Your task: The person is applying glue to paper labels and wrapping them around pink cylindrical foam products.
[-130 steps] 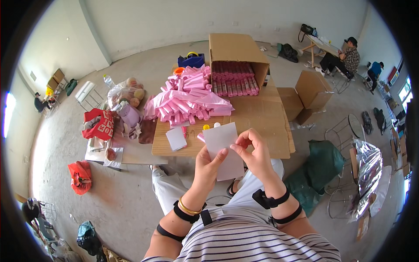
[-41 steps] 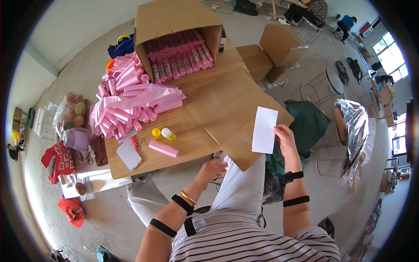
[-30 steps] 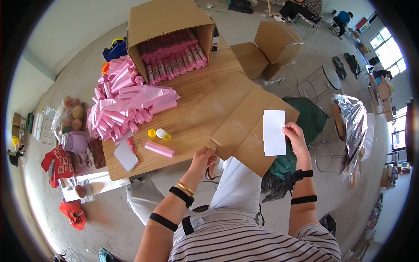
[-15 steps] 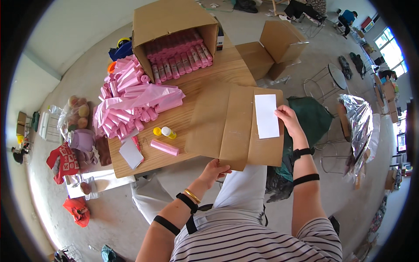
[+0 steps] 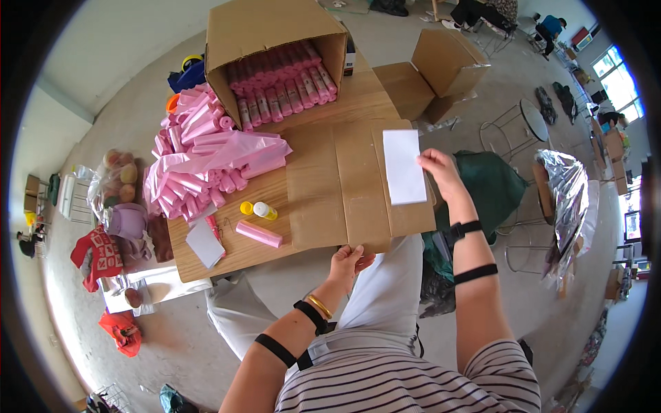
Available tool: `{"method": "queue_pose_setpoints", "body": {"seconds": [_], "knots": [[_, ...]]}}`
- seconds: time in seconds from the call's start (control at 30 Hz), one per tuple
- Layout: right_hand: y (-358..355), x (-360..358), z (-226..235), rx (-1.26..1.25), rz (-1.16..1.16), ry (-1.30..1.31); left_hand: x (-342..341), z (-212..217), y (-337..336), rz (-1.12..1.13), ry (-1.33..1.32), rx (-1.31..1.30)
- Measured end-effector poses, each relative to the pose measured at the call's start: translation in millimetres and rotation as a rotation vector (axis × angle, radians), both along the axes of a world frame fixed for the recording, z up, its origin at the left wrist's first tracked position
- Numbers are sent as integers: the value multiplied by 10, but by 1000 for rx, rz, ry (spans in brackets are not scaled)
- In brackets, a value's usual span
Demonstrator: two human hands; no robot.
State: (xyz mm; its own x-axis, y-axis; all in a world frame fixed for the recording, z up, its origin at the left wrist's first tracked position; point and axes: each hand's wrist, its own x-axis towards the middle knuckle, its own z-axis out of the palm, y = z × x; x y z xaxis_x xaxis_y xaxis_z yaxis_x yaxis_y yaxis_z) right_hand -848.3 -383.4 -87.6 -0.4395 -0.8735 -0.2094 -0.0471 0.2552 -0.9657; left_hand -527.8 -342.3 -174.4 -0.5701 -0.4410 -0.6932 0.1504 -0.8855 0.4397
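Note:
A creased brown cardboard sheet (image 5: 313, 186) lies over the right part of the wooden table and juts past its edge. At its near edge, my left hand (image 5: 349, 263) is closed, thumb on top. A blank white sheet of paper (image 5: 405, 167) rests upright on the cardboard's right panel. My right hand (image 5: 441, 172) pinches the paper's right edge between thumb and fingers. To the left of the cardboard are a single pink roll (image 5: 259, 234), a small white bottle (image 5: 264, 210) and its yellow cap (image 5: 246, 207).
An open carton (image 5: 275, 34) packed with pink rolls stands at the back of the table (image 5: 365, 93). Beside it, loose pink rolls (image 5: 200, 148) are heaped. White paper slips (image 5: 205, 244) lie at the front left. Another carton (image 5: 441, 69) and a stool (image 5: 531, 120) stand right.
The cardboard has moved left and away from me, settling flatter on the table. Both hands and the white paper have moved with it.

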Motion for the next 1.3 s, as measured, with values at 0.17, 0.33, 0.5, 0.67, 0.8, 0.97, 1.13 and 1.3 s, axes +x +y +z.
{"method": "queue_pose_setpoints", "body": {"seconds": [0.17, 0.33, 0.5, 0.67, 0.8, 0.97, 1.13, 1.3], "knots": [[488, 570, -170, 136, 131, -109, 6, -76, 5, 39, 74, 18], [820, 1058, -523, 223, 42, -107, 145, 127, -95, -495, -64, -15], [807, 1321, -736, 146, -112, 42, 460, 304, -198, -895, -286, -511], [758, 1353, -802, 163, -155, 212, 400, 814, -339, -574, -495, -1135], [688, 1451, -703, 240, -135, 410, 347, 727, -342, -627, -592, -1506], [694, 1518, -629, 175, -170, 548, 252, 644, -250, -760, -593, -1767], [689, 1548, -607, 265, -161, 496, 228, 616, -234, -875, -654, -1830], [693, 1545, -611, 249, -163, 506, 227, 570, -235, -877, -644, -1862]]}}
